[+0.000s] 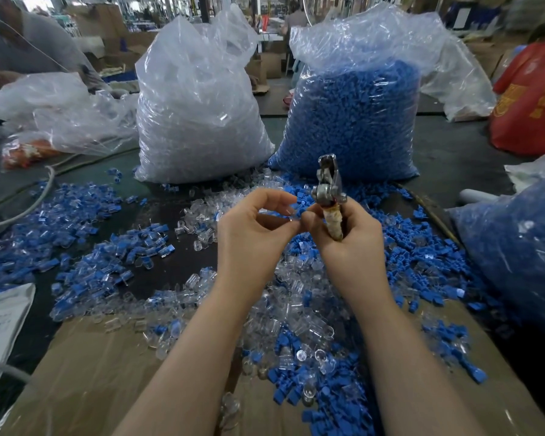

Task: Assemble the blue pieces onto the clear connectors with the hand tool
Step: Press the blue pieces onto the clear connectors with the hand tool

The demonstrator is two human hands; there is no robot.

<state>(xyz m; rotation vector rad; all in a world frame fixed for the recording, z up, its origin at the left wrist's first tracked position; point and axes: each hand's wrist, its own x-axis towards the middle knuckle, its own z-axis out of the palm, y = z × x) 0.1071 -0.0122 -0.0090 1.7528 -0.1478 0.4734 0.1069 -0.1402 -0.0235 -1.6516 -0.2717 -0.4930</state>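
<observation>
Both hands are raised above the middle of the tabletop (pixel 170 215), close together and almost touching. The left hand (pixel 252 234) curls its fingers (pixel 277 196) and thumb into a pinch around a small clear connector (pixel 288 212), held just beside the right hand's thumb. The right hand (pixel 350 243) wraps its fingers around the wrapped handle of the hand tool (pixel 329 196), whose metal head points up and away from the person; a blue piece (pixel 301 210) sits at the thumb tip, next to the clear connector, though whether the two parts are already joined cannot be told. Below and around the forearms, loose blue pieces and clear connectors lie mixed in heaps over the tabletop and over a flat sheet of cardboard (pixel 101 372) at the near edge. To the left spreads a pile of joined blue-and-clear parts (pixel 85 221). Behind the hands stand two tall plastic sacks side by side: the left sack (pixel 199 114) filled with clear connectors, the right sack (pixel 356 121) with blue pieces. A third bag of blue parts (pixel 523 247) lies at the right edge.
</observation>
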